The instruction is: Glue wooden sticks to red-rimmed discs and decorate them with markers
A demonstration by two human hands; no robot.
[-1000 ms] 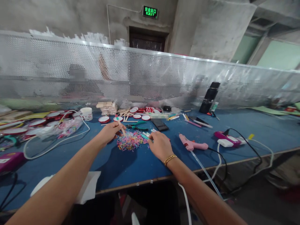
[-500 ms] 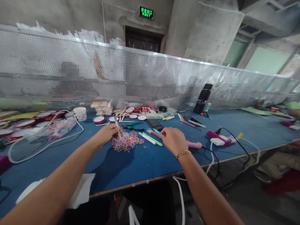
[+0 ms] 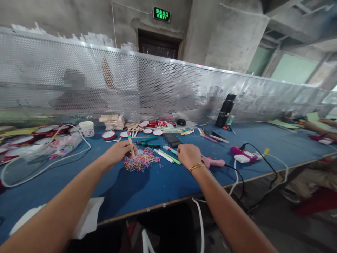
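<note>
My left hand (image 3: 122,151) is closed in a pinch around a wooden craft stick (image 3: 131,143), held nearly upright with red and green colouring at its top end. Just below it lies a loose heap of small multicoloured rubber bands (image 3: 140,160). My right hand (image 3: 189,155), with a gold bracelet at the wrist, has its fingers closed on a teal marker (image 3: 171,150) that sticks out to the left; its other end is hidden by the hand. White and green markers (image 3: 168,157) lie on the table between the hands.
A pink glue gun (image 3: 214,162) lies right of my right hand. Behind are green-handled pliers (image 3: 149,142), a dark phone-like slab (image 3: 172,140), red-rimmed discs (image 3: 108,135), a paper cup (image 3: 86,129) and a black bottle (image 3: 225,110). A purple power strip (image 3: 243,154) trails cables. Another person's hands (image 3: 313,126) are far right.
My right hand has moved slightly left and down, with the teal marker in its fingers. My left hand keeps the stick almost in place. At far right, another person's hands have come into view.
</note>
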